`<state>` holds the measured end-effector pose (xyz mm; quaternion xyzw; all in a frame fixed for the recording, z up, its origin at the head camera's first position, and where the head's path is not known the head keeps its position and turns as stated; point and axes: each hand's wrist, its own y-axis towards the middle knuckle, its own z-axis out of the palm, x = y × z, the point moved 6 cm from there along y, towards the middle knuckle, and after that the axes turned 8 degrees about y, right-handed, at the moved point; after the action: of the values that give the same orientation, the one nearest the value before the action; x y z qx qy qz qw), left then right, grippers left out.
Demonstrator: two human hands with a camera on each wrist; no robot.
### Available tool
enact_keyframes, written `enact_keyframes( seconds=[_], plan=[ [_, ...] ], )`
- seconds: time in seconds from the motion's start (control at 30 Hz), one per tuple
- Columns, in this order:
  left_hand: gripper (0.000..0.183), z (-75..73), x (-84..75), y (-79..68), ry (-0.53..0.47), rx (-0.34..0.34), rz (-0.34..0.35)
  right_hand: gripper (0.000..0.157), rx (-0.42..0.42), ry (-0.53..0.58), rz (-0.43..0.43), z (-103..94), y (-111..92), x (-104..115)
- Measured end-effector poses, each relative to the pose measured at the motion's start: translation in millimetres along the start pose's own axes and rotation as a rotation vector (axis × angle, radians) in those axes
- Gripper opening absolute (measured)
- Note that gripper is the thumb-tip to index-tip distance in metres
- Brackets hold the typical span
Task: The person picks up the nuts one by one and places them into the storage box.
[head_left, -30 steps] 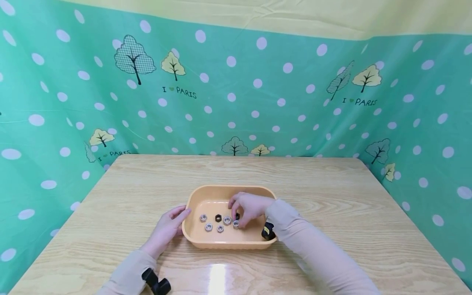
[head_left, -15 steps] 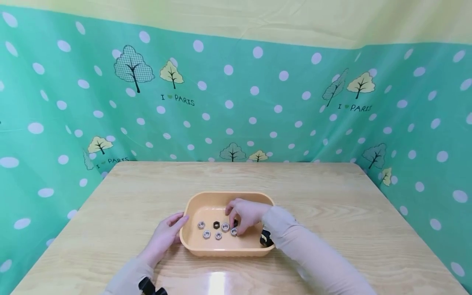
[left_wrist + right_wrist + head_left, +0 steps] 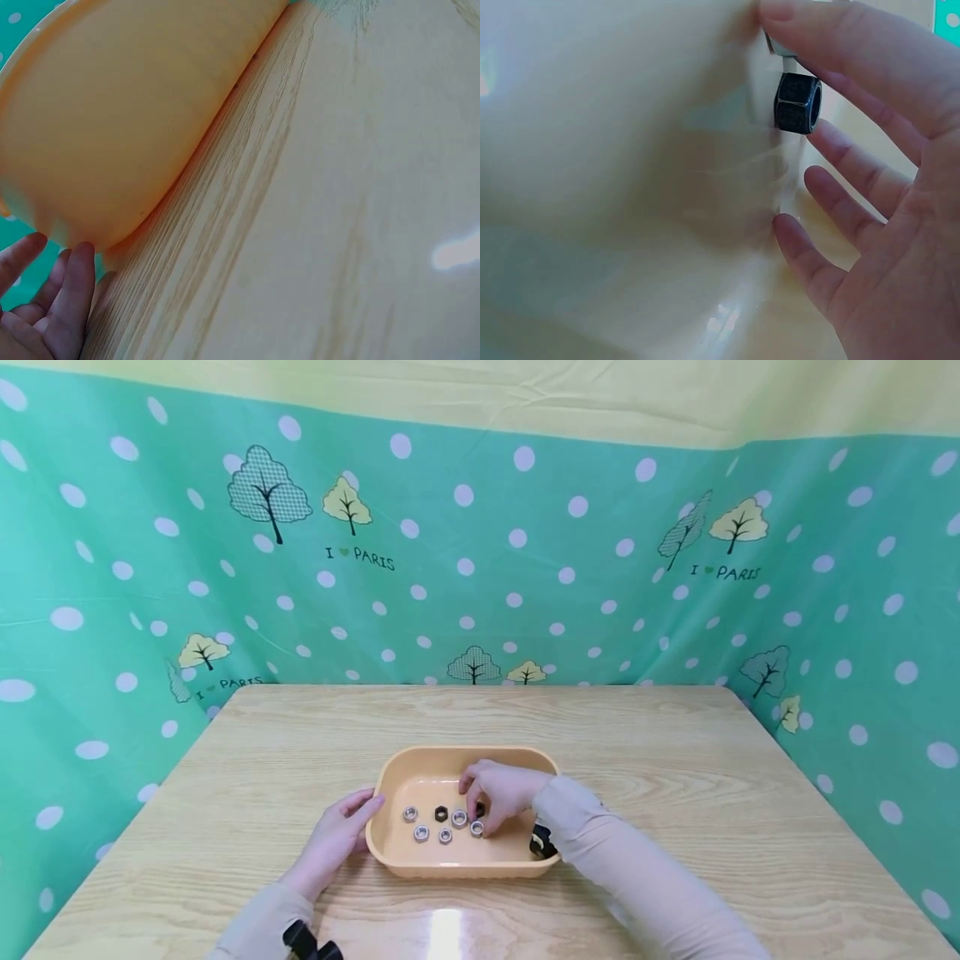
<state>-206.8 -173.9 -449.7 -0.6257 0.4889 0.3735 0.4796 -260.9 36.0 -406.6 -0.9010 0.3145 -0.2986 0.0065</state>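
A peach plastic tub [image 3: 465, 870] holds several silver hex nuts [image 3: 422, 833] and two black ones. My left hand [image 3: 341, 831] holds the tub at its left end, thumb over the rim, fingertips against the outer wall [image 3: 112, 112] in the left wrist view. Inside, my right hand [image 3: 506, 793] reaches down and pinches a silver nut [image 3: 477, 829] between thumb and forefinger. Close behind that nut sits a black nut [image 3: 796, 103], partly under the hand. The other black nut [image 3: 441, 813] lies among the silver ones toward the left. My remaining right fingers are spread apart.
The tub stands on a pale wood-grain table [image 3: 300, 735]. A green and yellow printed cloth [image 3: 517, 560] hangs behind it and along both sides. A black strap mount [image 3: 307, 939] sits on my left wrist, and another [image 3: 542, 842] on my right wrist.
The head view tilts slightly, shifting the whole scene. Both hands keep their places at the tub, and the nuts lie as before.
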Motion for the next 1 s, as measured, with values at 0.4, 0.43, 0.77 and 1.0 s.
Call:
enact_keyframes(
  seconds=[0.4, 0.43, 0.77, 1.0],
  plan=[
    [0.057, -1.5, 2.6, 1.6, 0.014, 0.007, -0.013, 0.014, 0.006, -0.004, 0.0, 0.4, 1, 2],
    [0.058, -1.6, 2.1, 1.7, 0.016, 0.01, -0.008, 0.015, 0.006, 0.001, 0.003, -0.4, 0, 2],
    [0.055, -1.3, -0.4, 1.7, 0.02, 0.011, -0.007, 0.016, -0.013, 0.06, 0.021, -4.7, 0, 2],
    [0.055, -1.4, -0.8, 2.2, 0.015, 0.005, -0.007, 0.01, -0.07, 0.158, -0.027, -10.7, 0, 3]
  ],
)
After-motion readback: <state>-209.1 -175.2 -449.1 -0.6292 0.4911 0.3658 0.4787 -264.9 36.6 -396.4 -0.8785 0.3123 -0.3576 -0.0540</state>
